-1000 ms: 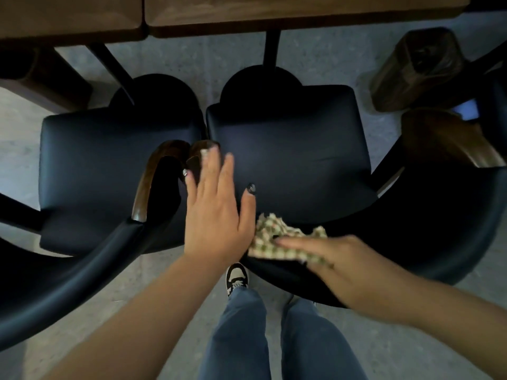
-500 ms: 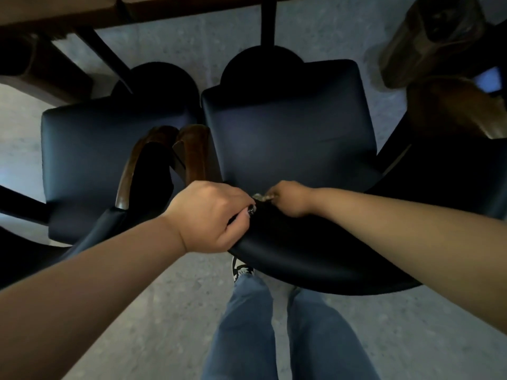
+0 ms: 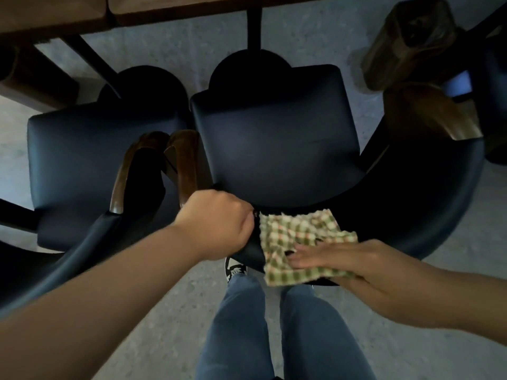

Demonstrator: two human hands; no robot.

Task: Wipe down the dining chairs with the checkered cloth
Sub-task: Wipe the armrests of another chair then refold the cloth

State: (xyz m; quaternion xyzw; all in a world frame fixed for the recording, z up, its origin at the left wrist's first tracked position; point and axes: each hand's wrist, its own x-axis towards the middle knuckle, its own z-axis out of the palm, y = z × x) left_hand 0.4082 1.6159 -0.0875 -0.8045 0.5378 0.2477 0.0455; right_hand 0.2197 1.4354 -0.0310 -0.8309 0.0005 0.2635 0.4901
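A black padded dining chair [image 3: 274, 133] with wooden armrests stands right below me, its curved backrest nearest to me. The green and cream checkered cloth [image 3: 290, 237] lies spread over the top of that backrest. My right hand [image 3: 329, 256] presses flat on the cloth with straight fingers. My left hand [image 3: 216, 223] grips the backrest's left end, fingers curled round its edge, just left of the cloth. A second black chair [image 3: 90, 160] stands beside it on the left.
A wooden dining table [image 3: 164, 9] runs along the top, with dark metal legs [image 3: 253, 26] beneath. A third chair's wooden armrest [image 3: 428, 113] and a wooden block [image 3: 406, 42] are at the right. My legs in jeans [image 3: 274, 338] stand on the grey floor.
My right hand drew back from the seat's rear edge and now presses the cloth spread flat on the backrest top. My left hand keeps its grip on the backrest.
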